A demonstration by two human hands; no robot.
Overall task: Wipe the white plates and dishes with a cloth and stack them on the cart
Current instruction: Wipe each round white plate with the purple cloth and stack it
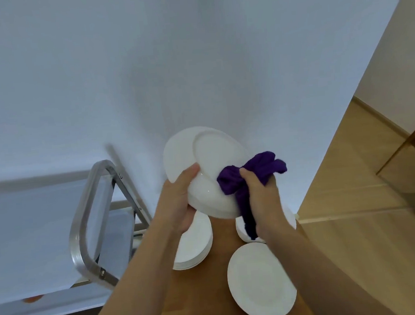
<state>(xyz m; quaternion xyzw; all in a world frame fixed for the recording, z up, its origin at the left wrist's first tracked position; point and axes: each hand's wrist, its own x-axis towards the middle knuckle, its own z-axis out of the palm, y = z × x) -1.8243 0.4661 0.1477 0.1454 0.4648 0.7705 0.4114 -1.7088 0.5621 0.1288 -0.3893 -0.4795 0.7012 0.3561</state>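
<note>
Here, taking the wooden tabletop (220,275) as the landmark, a metal cart (83,231) with a curved tubular handle is standing just off its left edge, its top shelf lying flat and pale. On the left part of the tabletop a stack of white plates (196,245) is sitting, partly hidden under the left forearm. Above the far end of the tabletop the left hand (182,199) is gripping a held plate (215,171), thumb curled over its near-left rim and fingers underneath; the plate is tilting up, lifted clear of the tabletop, and seems to be two plates held together, though that is hard to tell. Right of that, the right hand (259,193) is clutching a bunched purple cloth (252,176), pressing it against the plate's right rim, with one end of the cloth hanging down. Below that hand, on the right part of the tabletop, a second stack of dishes (242,229) is resting, and nearer the person a single white plate (260,280) is lying flat.
</note>
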